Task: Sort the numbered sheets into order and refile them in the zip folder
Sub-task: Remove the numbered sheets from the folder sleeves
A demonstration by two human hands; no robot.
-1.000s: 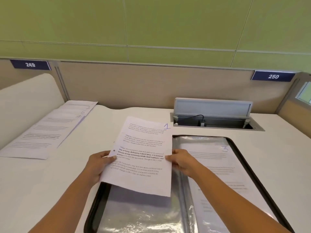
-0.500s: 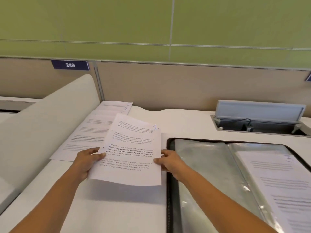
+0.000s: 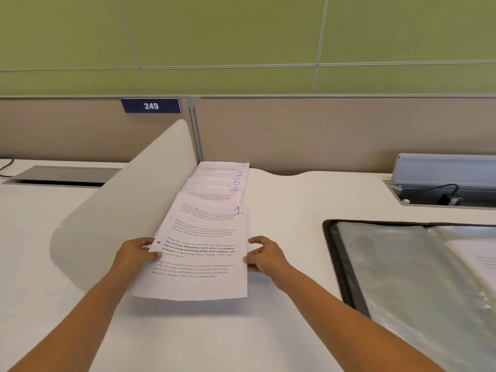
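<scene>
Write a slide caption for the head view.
The left hand and right hand hold sheet 1 over the fanned pile 5, 2, 6, 4, beside the open zip folder.

green wall (image 3: 241, 36), beige partition (image 3: 322, 130) (249 sign (image 3: 151, 106)), white desk (image 3: 188, 339); curved divider (image 3: 120, 210)

Bright, even light comes from overhead, leaving only a faint soft shadow on the bench (image 3: 188, 339) beneath the sheet (image 3: 198, 251). Right of the right hand (image 3: 264, 255), the zip folder (image 3: 402, 277) shows pale glare. Edges bow; fine print looks soft.
</scene>
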